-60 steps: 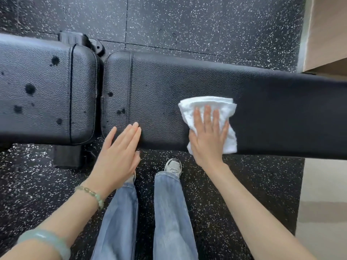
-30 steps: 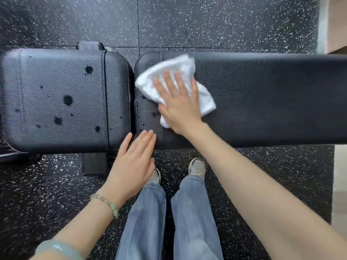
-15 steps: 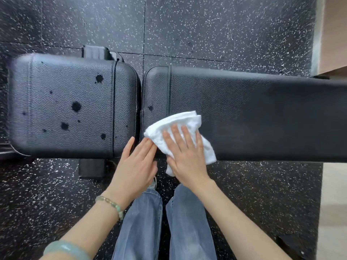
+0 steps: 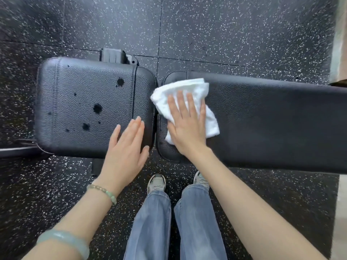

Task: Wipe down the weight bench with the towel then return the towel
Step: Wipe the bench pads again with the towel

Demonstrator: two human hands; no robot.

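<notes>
A black weight bench runs across the view in two pads: a seat pad (image 4: pixel 78 102) on the left, marked with several dark wet spots, and a long back pad (image 4: pixel 272 124) on the right. A crumpled white towel (image 4: pixel 187 89) lies on the left end of the back pad, beside the gap between the pads. My right hand (image 4: pixel 185 126) presses flat on the towel, fingers spread. My left hand (image 4: pixel 125 149) hovers open over the near right corner of the seat pad, holding nothing.
Black speckled rubber floor (image 4: pixel 206 34) surrounds the bench. My legs in blue jeans (image 4: pixel 174 222) and grey shoes stand at the bench's near side. A black frame part (image 4: pixel 114 55) sticks out behind the seat pad. A pale floor strip runs along the right edge.
My right hand has slid the towel from the near edge of the back pad up toward its far left corner. My left hand has shifted onto the seat pad's corner.
</notes>
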